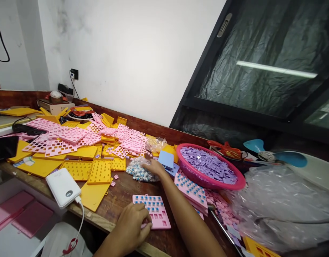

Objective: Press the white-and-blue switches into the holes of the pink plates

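A pink keyboard panel [162, 223] lies near the table's front edge. Rows of blue-and-white key switches [150, 203] fill its upper part, while several square holes show lower down. Curled over the panel's left side, my left hand [134, 221] grips it with thumb and bent fingers. My right hand [154, 167] reaches forward to a heap of loose blue-and-white switches [140, 170] on clear plastic; its fingertips are at the heap, and whether they pinch a switch is hidden. Right of my forearm is a stack of pink panels [189, 189], its top one set with switches.
A pink basket [240, 184] of purple pieces stands at the right, near a large plastic bag [282, 210]. Yellow cases [100, 171] and pink grid plates [73, 135] cover the left. A white power bank [63, 187] lies by the front edge, its cable hanging down.
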Available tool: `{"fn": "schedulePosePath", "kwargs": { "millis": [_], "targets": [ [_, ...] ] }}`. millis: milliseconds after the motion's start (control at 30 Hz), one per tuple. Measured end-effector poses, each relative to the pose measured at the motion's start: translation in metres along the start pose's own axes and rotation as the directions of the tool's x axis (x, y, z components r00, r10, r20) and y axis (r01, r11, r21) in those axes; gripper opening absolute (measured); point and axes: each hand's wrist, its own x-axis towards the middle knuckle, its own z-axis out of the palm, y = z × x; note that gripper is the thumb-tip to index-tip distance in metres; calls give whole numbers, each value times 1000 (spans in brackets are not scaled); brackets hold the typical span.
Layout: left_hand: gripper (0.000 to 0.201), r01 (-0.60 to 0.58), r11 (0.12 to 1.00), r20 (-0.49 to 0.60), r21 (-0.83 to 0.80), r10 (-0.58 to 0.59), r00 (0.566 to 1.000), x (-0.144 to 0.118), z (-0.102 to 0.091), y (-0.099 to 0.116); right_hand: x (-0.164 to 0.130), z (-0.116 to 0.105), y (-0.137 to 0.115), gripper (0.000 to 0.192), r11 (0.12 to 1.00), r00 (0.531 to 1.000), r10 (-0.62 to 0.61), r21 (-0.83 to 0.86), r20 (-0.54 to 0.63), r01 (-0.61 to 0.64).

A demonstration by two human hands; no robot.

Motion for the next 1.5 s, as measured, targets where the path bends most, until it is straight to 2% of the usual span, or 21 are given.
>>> {"fn": "schedulePosePath", "kwargs": {
  "millis": [100, 267, 400, 500, 600, 633, 700, 767, 800, 867, 933, 967, 1033, 1133, 1267, 1367, 1500],
  "targets": [
    [5, 9, 1000, 9, -7, -9, 1000, 0, -2, 0, 0, -2, 0, 32, 989, 999, -24, 145, 24, 20],
    [7, -9, 1000, -1, -29, 9, 1000, -1, -1, -3, -14, -22, -4, 30, 900, 983, -148, 397, -110, 180],
    [8, -3, 1000, 1, -30, 3, 1000, -2, 0, 0, -26, -39, -5, 24, 833, 957, -210, 476, -199, 282],
    [7, 3, 997, 27, -77, -1, 1000, 0, -8, 3, -31, -48, -8, 20, 814, 937, -207, 482, -282, 325],
    [10, 21, 983, 14, -181, -19, 1000, 5, -29, -1, -34, -55, -13, 20, 812, 917, -237, 452, -322, 369],
    [12, 43, 983, -28, -181, -49, 998, 8, -38, -5, -34, -57, -15, 20, 814, 912, -284, 428, -296, 393],
    [19, 101, 992, -173, -81, -113, 978, 13, -52, -18, -33, -59, -16, 21, 819, 899, -345, 381, -271, 430],
    [23, 142, 986, -291, 82, -113, 950, 17, -57, -35, -31, -59, -16, 22, 830, 886, -311, 355, -343, 429],
    [26, 163, 973, -322, 165, -103, 941, 18, -56, -45, -30, -58, -15, 23, 833, 878, -297, 348, -374, 430],
    [32, 205, 928, -350, 311, -89, 933, 19, -50, -62, -29, -57, -14, 23, 824, 869, -346, 328, -353, 461],
    [35, 225, 886, -347, 406, -79, 934, 19, -41, -74, -29, -57, -12, 22, 806, 854, -400, 316, -333, 501],
    [36, 223, 874, -340, 431, -72, 938, 19, -38, -78, -30, -58, -12, 21, 802, 844, -393, 313, -365, 509],
    [36, 194, 879, -316, 435, -53, 947, 19, -34, -82, -31, -61, -11, 22, 807, 826, -364, 296, -431, 510],
    [32, 152, 911, -301, 384, -32, 953, 20, -34, -82, -31, -65, -10, 21, 812, 824, -422, 246, -378, 529],
    [33, 179, 911, -340, 372, -46, 939, 20, -33, -83, -32, -69, -9, 21, 830, 810, -386, 218, -442, 514],
    [30, 159, 921, -280, 355, -57, 958, 21, -31, -86, -32, -72, -8, 20, 823, 822, -425, 216, -378, 525],
    [31, 145, 942, -251, 304, -68, 966, 21, -34, -86, -29, -76, -4, 21, 835, 840, -354, 266, -411, 482]
  ]
}}
